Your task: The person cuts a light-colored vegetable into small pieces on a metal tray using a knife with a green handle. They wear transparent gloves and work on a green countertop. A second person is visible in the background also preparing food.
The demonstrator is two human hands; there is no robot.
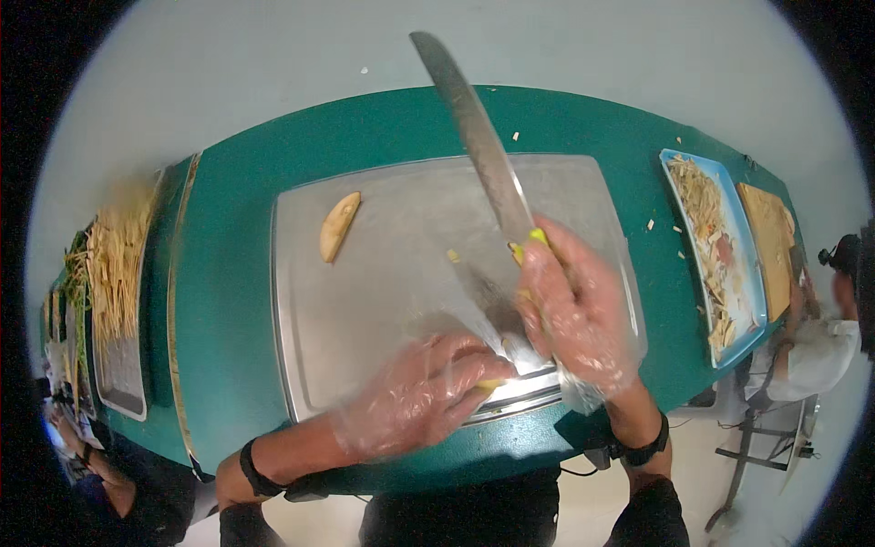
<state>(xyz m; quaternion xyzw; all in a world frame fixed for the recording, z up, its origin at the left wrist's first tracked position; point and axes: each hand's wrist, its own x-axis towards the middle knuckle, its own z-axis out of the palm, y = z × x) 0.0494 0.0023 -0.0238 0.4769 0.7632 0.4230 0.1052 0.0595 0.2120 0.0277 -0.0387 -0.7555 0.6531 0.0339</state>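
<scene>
My right hand (pixel 581 301), in a clear plastic glove, grips a long kitchen knife (pixel 489 157) by its yellow-green handle. The blade rises over the metal tray (pixel 383 301) and points away from me to the upper left. My left hand (pixel 431 383), also gloved, is low over the tray's near edge. A small yellowish piece (pixel 488 384) shows at its fingertips, mostly hidden by the fingers. On the tray's left part lies a pale, crescent-shaped wedge of vegetable or fruit (pixel 340 227). A tiny yellow scrap (pixel 452 256) is near the middle.
A blue-rimmed tray (pixel 742 273) of shredded pale food stands at right, beside a wooden board (pixel 767 239). Pale scraps (pixel 650 224) dot the green table (pixel 232 287). At left, another metal tray (pixel 123 393) holds many skewers (pixel 119 267). People work at both sides.
</scene>
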